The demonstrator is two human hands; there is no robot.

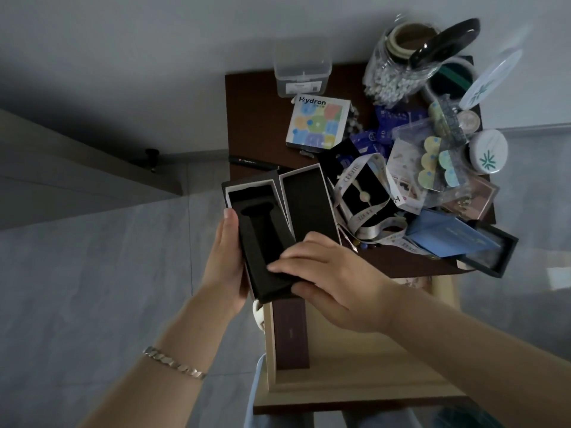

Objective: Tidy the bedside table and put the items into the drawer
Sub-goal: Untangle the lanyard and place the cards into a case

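Note:
My left hand (pixel 227 261) grips the left side of an open black watch box (pixel 247 196), thumb on its rim. A black foam insert (pixel 262 245) sits tilted in the box, and my right hand (pixel 327 273) holds its lower end, fingers on top and thumb underneath. The box lid (pixel 309 205) lies beside it on the dark brown bedside table (pixel 253 125). Below my hands the light wooden drawer (pixel 355 381) stands pulled out, with a dark maroon box (pixel 292 332) inside it.
The tabletop is cluttered: a Hydron box (pixel 318 122), a clear plastic container (pixel 301 72), a glass jar of beads (pixel 398 63), white round tins (pixel 489 151), a lanyard (pixel 370 193), a blue booklet (pixel 445 233), and a black pen-like stick (pixel 253 162). Grey floor lies left.

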